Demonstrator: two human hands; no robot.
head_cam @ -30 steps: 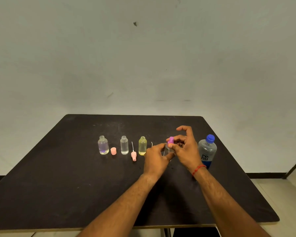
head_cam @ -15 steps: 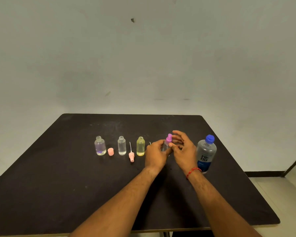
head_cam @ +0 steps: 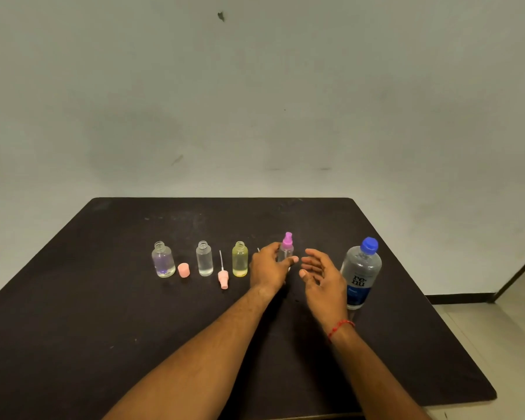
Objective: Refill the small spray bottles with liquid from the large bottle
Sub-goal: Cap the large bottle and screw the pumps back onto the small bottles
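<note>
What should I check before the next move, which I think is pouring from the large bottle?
1. The large bottle stands upright: ok.
2. Its blue cap is off: not ok, it is on.
3. The flowered bottle, clear bottle and yellow bottle are open: ok.
4. The fourth bottle is open: not ok, the pink spray head is on; the left hand holds it.
5. The right hand is free: ok.
6. Fourth bottle's liquid level: cannot tell.

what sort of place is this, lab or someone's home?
Likely a bare room set up for recording, not a lab: black table by a plain scuffed wall, pale floor, small spray bottles and a large bottle lined up.
</note>
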